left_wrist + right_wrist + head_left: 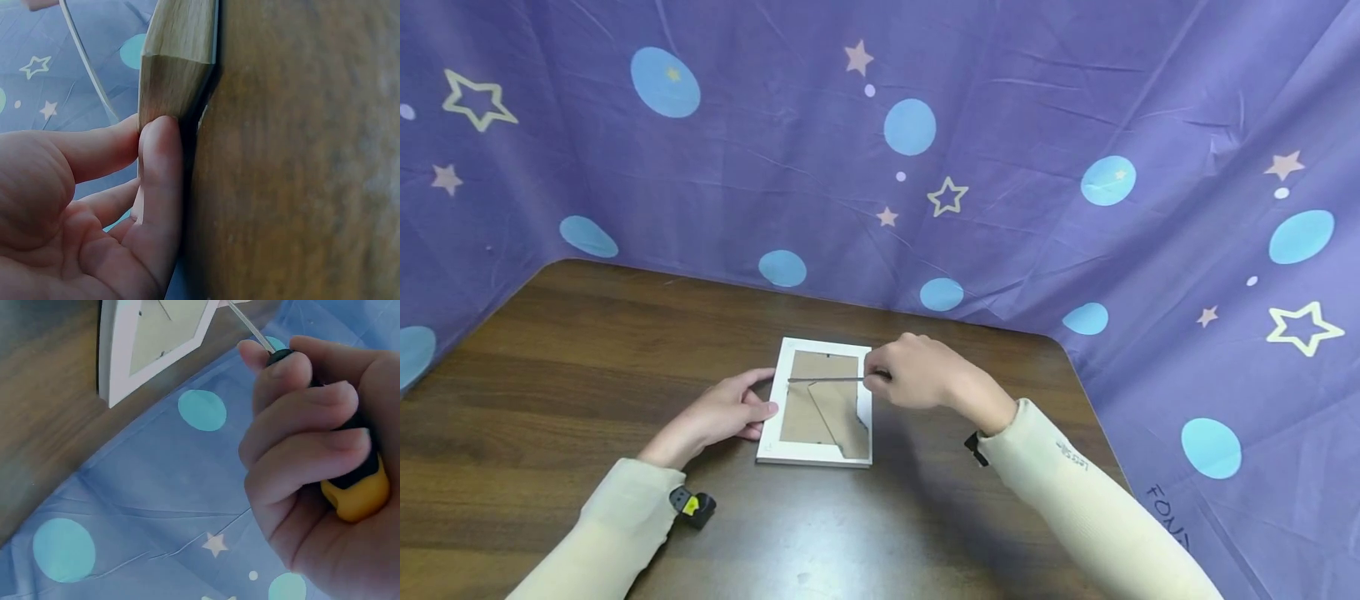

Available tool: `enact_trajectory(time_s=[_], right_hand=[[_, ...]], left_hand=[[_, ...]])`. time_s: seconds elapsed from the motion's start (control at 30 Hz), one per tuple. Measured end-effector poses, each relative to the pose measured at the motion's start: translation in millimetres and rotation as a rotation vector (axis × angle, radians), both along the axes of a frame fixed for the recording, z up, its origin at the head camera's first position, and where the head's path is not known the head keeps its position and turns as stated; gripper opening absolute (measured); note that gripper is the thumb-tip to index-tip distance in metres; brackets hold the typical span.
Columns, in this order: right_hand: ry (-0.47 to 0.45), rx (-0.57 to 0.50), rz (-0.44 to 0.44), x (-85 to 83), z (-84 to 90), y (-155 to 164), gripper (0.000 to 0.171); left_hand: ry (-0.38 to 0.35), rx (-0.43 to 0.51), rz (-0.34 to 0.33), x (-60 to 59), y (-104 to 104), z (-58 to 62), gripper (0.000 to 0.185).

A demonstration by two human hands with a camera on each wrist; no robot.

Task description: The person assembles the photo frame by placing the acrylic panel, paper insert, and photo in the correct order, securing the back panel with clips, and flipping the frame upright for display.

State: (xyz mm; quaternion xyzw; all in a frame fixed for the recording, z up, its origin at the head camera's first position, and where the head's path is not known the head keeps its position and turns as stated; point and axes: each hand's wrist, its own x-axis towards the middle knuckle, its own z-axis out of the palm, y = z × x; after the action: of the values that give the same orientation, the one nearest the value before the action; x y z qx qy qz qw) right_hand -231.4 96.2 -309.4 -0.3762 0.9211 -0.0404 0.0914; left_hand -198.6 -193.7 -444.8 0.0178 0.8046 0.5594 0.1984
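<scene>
A white picture frame (802,417) lies back side up on the table, its brown backing board showing. At its left edge my left hand (726,410) holds the frame between thumb and fingers; the left wrist view shows the fingers against the frame's thick side (172,87). My right hand (921,372) grips a screwdriver with a black and yellow handle (362,490), fingers wrapped round it. The thin metal shaft (827,380) reaches leftward across the backing, its tip right at the inner left edge of the border. Most of the handle is hidden by the hand in the head view.
The brown wooden table (587,358) extends all round the frame. A purple cloth (820,192) with stars and blue spots hangs behind it and along both sides. Each wrist wears a small black device, such as the wrist camera (694,506) on the left.
</scene>
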Motion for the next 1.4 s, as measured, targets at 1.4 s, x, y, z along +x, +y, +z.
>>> enact_trajectory(time_s=[1.4], right_hand=[[-0.193, 0.308, -0.063, -18.1, 45.9, -51, 0.026]], left_hand=[[0.023, 0.037, -0.005, 0.8, -1, -1.5, 0.073]])
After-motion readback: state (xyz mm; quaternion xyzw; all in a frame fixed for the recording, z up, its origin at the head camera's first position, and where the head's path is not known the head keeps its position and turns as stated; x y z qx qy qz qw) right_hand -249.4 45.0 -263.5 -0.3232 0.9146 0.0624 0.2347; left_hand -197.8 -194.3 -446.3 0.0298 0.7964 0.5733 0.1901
